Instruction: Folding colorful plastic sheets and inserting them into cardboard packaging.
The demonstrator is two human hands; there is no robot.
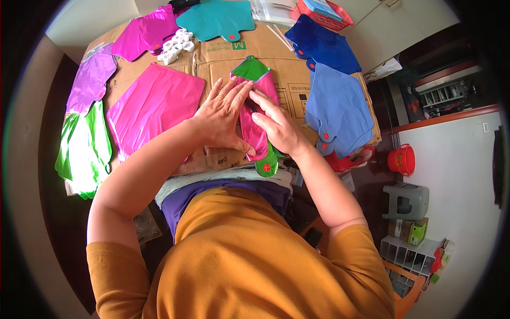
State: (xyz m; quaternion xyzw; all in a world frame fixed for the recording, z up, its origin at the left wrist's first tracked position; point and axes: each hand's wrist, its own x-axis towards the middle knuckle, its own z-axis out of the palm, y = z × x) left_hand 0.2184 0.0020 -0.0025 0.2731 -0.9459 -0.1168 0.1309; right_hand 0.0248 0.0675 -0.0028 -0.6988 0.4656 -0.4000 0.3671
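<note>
A folded pink and green piece of shiny sheet material (258,139) lies on the cardboard in front of me. Its green point (251,68) faces away, and a green tab with a red round fastener (267,167) sticks out at the near end. My left hand (226,114) rests across its left side, fingers stretched out and thumb near its lower end. Along the right side lies my right hand (279,123), its fingers extended and its tips close to the left fingertips. Part of the folded piece is hidden under both hands. To the left spreads a larger flat pink sheet (154,109).
Round the cardboard (212,51) lie magenta (146,34), teal (218,20), purple (91,77), green (85,146), dark blue (324,45) and light blue sheets (340,109). White coiled bundles (175,47) sit near the back. A red bucket (401,160) and grey stool (406,200) stand right.
</note>
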